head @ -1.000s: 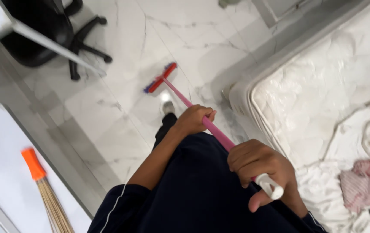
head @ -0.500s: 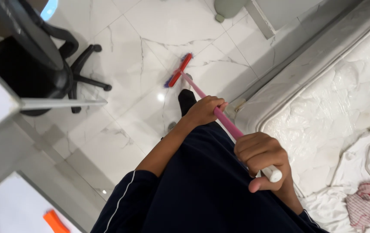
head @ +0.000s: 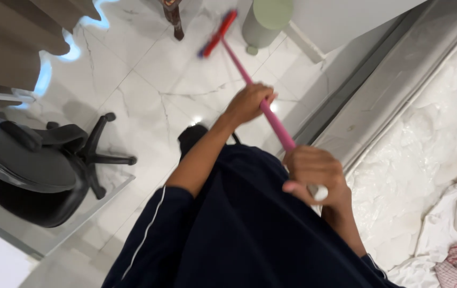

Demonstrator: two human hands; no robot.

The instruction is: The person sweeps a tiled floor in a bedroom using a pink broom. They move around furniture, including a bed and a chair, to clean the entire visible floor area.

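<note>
Broom farther out, pink-handled

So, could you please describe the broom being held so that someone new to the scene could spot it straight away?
Start at the white marble floor beside the mattress. A long pink-handled broom runs across it from the person's body towards the pale green bin. The left hand and right hand both hold its handle, and its red and blue head sets it apart from everything else.

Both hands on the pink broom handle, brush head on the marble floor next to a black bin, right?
Not quite: the head view shows the bin is pale green. Left hand and right hand do grip the pink broom handle; brush head on the marble floor.
</note>
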